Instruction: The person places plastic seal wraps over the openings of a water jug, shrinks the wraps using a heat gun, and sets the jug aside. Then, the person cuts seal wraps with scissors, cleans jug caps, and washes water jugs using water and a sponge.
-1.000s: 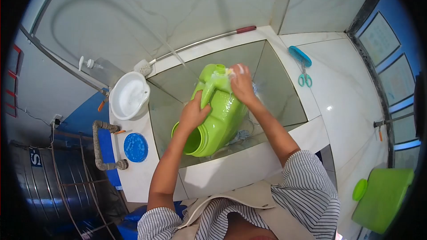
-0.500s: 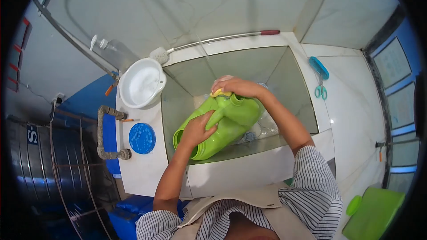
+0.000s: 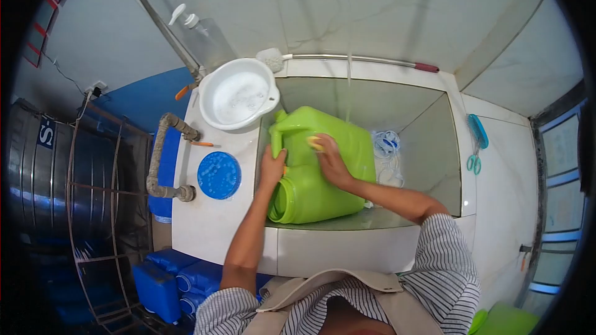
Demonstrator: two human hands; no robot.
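A green plastic jerrycan [image 3: 320,195] lies on its side, tilted, in the tiled sink [image 3: 428,149], its wide round mouth toward the lower left. My left hand [image 3: 272,166] is closed round the jerrycan's handle at the left. With my right hand [image 3: 333,164] I press a yellow sponge [image 3: 315,143] against the upper face of the jerrycan; the fingers are slightly blurred. A thin stream of water [image 3: 349,80] falls behind the jerrycan. Deeper in the sink, right of the jerrycan, sits a pale coiled thing [image 3: 386,144] that I cannot make out.
On the left ledge are a white basin [image 3: 211,96] of suds, a blue round lid [image 3: 218,175], a pump bottle [image 3: 211,40] and a grey pipe [image 3: 155,170]. A long-handled brush [image 3: 360,58] lies along the back. Teal scissors [image 3: 474,163] and a teal brush [image 3: 477,131] are at right.
The jerrycan has turned, bringing its broad side up. My right hand has moved with the sponge from near the small spout onto that side. My left hand has shifted along the handle.
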